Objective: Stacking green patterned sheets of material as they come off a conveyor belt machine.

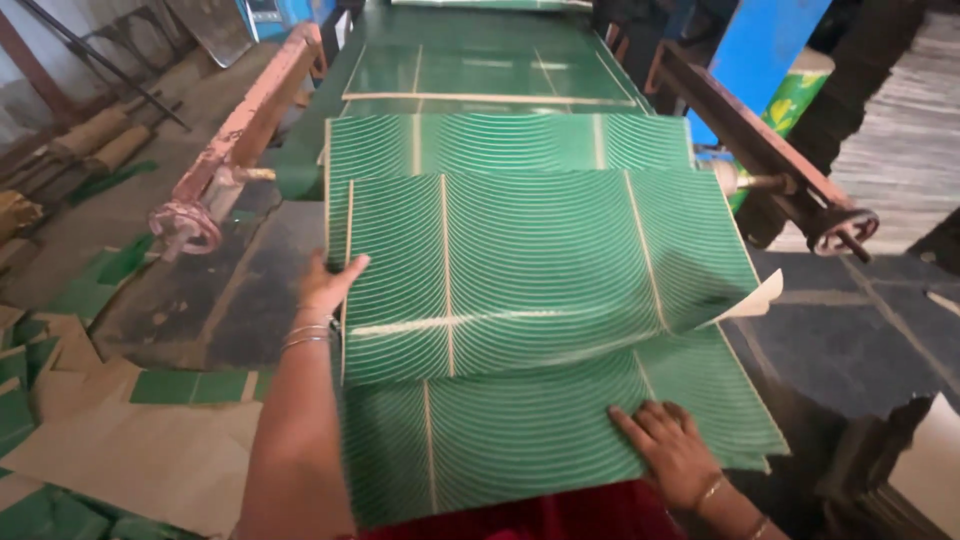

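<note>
I take the top green sheet (545,270) as my landmark: it lies on the fanned stack of green sheets (560,430) at the near end of the machine bed (470,60), and I see my left hand (328,285) at its left edge, fingers (352,266) curled onto that edge with the thumb hidden behind, so clamped on the sheet as far as I can tell. My right hand (672,448) rests below the sheet's lower right part, flat on the stack, fingers (632,425) spread apart and gripping nothing. Left of the sheet the dark desk (215,290) shows a bare strip up to a rusty pink rail with a handwheel (185,228); right of the sheet there is bare dark surface before a brown rail with another handwheel (845,232). The sheet's right corner hangs out past the stack, its pale underside (755,298) turned up. The sheet is glossy green with thin curved pale lines and straighter cream crease lines that split it into panels; it bows a little across the middle. Its long axis runs left to right across my view, tilted slightly with the right end farther from me. Beyond the sheet more printed sheets run up the bed. Lower left of it, brown and green offcuts (120,440) litter the floor.
</note>
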